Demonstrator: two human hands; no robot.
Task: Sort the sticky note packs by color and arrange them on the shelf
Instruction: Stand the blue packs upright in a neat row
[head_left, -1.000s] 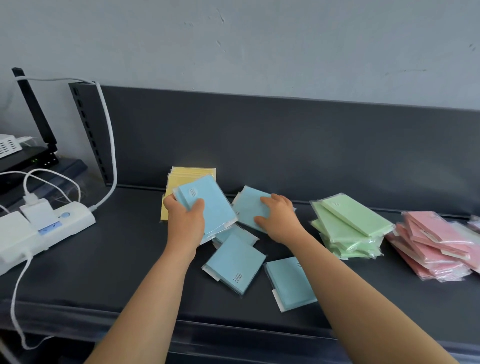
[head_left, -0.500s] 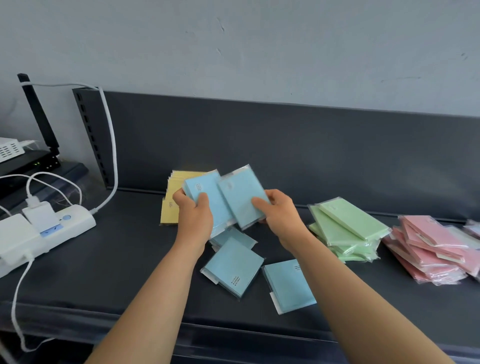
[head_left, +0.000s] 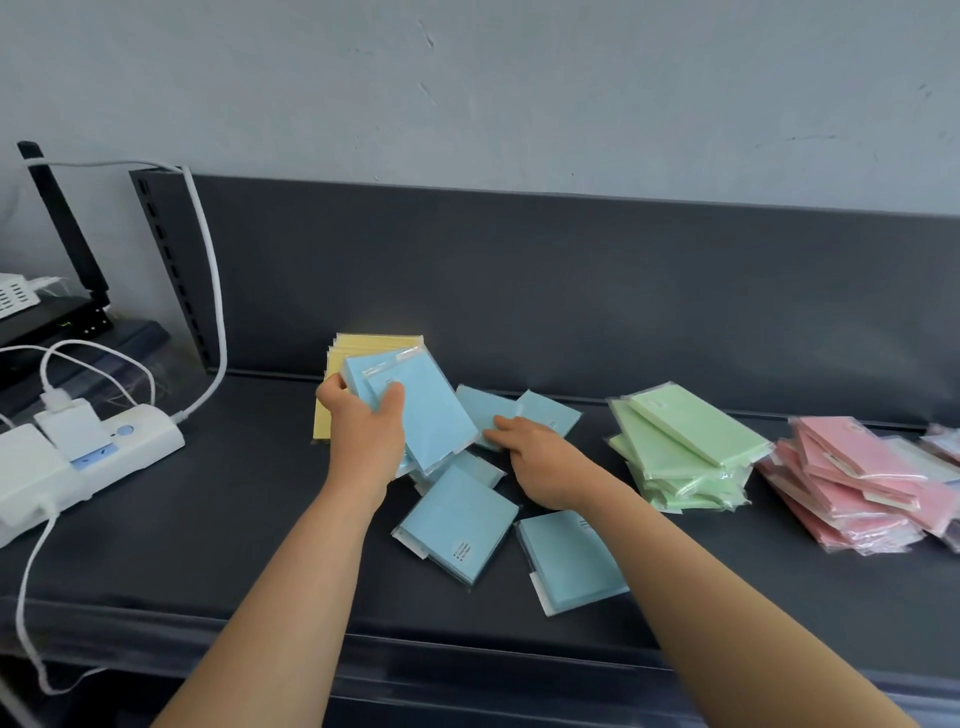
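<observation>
Left hand (head_left: 366, 441) grips a few blue packs (head_left: 421, 410) just above the shelf (head_left: 234, 519), thumb curled across the front. Their long axis tilts from upper left to lower right, taped flap uppermost. Right hand (head_left: 543, 465) lays its fingertips on a flat blue pack (head_left: 480, 408); whether it pinches is unclear. All are thin rectangular pads in glossy clear wrap. Behind lies a yellow stack (head_left: 374, 345); to the right a green stack (head_left: 685, 447), then a pink pile (head_left: 852, 483).

A flat stack (head_left: 375, 345) is being carried at the back left of the shelf (head_left: 208, 551), loose packs (head_left: 457, 525) at its middle, an inner heap (head_left: 680, 452) and an outer heap (head_left: 852, 483) toward its right edge, and a power strip (head_left: 88, 452) near its left edge.
</observation>
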